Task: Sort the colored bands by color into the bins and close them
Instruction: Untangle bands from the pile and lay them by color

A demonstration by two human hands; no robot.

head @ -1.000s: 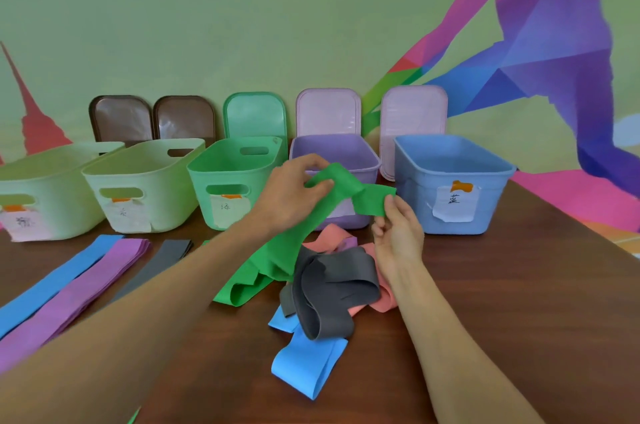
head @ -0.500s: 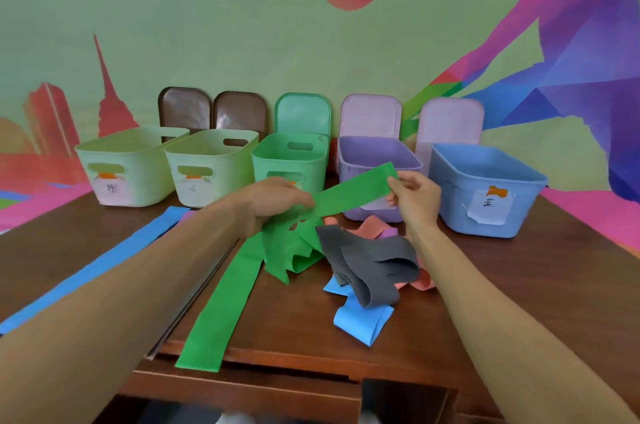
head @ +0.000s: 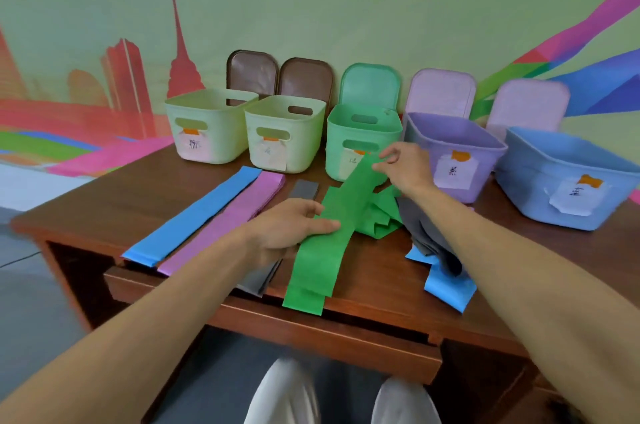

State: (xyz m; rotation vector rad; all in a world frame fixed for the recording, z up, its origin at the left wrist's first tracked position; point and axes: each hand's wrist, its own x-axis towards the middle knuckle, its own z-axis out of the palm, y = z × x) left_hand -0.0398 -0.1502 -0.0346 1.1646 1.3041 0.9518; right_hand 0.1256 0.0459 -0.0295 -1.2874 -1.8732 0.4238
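Note:
A long green band lies stretched across the table, its near end hanging over the front edge. My left hand pinches its left edge at the middle. My right hand pinches its far end, just in front of the green bin. A crumpled part of green band lies beside it. Under my right forearm sits a pile with a grey band over a blue band. Flat on the left lie a blue band, a purple band and a grey band.
Five open bins line the back: two pale green ones, the green one, a purple bin and a blue bin. Their lids lean on the wall behind. The wooden table's front edge is close, my knees below.
The green band has been pulled out straight and lowered flat onto the table. Both hands moved down and left with it, and my view turned left.

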